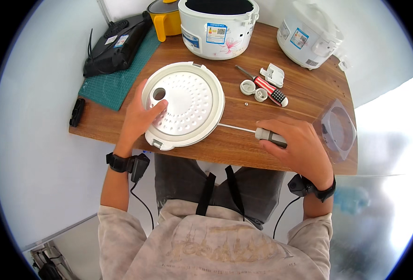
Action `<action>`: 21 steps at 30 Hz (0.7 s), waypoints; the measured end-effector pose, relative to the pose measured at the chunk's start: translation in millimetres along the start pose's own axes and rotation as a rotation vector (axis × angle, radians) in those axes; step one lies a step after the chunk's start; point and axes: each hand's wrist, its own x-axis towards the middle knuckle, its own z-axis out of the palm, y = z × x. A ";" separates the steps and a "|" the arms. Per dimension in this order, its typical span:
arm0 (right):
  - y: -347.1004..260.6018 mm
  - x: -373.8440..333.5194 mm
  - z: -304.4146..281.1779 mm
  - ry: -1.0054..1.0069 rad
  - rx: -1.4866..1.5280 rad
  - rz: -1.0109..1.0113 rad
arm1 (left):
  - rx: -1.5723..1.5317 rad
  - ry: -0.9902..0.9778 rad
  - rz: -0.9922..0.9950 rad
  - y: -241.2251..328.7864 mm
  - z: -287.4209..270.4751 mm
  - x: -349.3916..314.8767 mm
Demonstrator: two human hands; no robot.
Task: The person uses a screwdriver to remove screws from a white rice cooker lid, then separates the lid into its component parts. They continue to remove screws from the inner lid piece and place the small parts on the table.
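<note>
A round white rice cooker lid (188, 105) with a dimpled metal inner plate lies at the front of the wooden table. My left hand (142, 113) grips its left edge, the thumb resting on the plate beside a round hole. In my right hand (296, 142) is a screwdriver (271, 136) with a grey handle, held nearly level. Its thin shaft points left, and the tip meets the lid's right rim. Behind it lie a second screwdriver (270, 90) with a striped, starred handle, two small round white parts (248, 87) and a white plastic piece (274, 75).
A lidless white rice cooker body (218, 35) stands at the back, with another white rice cooker (309, 35) to its right. A yellow pot (168, 23), a black appliance (118, 46) and a green cutting mat (105, 88) are at left. A clear plastic tray (338, 130) sits at right.
</note>
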 end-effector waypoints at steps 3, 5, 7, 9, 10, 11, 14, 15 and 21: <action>-5.0 14.1 -5.1 -0.130 -0.075 -0.055 | -0.069 -0.019 0.013 5.8 -0.3 -0.5; -7.9 16.3 -4.8 -0.174 -0.110 -0.059 | -0.119 -0.036 0.010 5.9 0.1 0.3; -9.5 15.6 -2.1 -0.171 -0.124 -0.055 | -0.084 -0.016 0.040 5.8 0.8 0.8; -8.2 14.0 -0.3 -0.179 -0.097 -0.028 | -0.067 -0.002 0.048 5.6 1.3 0.7; -7.5 12.3 1.1 -0.186 -0.082 -0.013 | -0.066 0.001 0.041 5.0 1.6 0.9; -7.6 10.3 2.8 -0.174 -0.054 0.000 | -0.066 0.004 0.034 4.3 1.7 0.4; -5.9 1.6 7.6 -0.119 0.009 0.023 | -0.063 0.004 0.043 5.9 2.2 0.7; -3.4 -2.4 9.6 -0.093 0.017 0.015 | -0.102 0.005 0.034 4.7 3.1 1.2; 11.9 -23.6 42.7 0.028 0.176 0.049 | -0.390 -0.030 -0.294 7.9 1.7 -4.0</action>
